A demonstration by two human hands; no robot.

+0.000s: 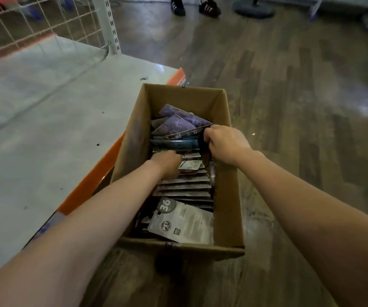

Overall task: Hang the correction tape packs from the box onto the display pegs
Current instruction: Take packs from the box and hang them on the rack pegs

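Note:
An open cardboard box (227,196) stands on the wooden floor, filled with several flat correction tape packs. Purple packs (178,120) lie at its far end, grey ones (185,187) are stacked in the middle, and a white card marked 36 (183,222) lies at the near end. Both my hands are inside the box. My left hand (167,165) reaches down among the middle packs with curled fingers; what it holds is hidden. My right hand (225,142) pinches the edge of a clear-fronted pack (185,132) near the right wall.
A grey shelf base (45,120) with an orange edge (85,185) runs along the left of the box. A white wire grid (23,34) and slotted upright (110,23) rise at the back left. Someone's shoes (195,6) and a round stand base (254,8) are far off.

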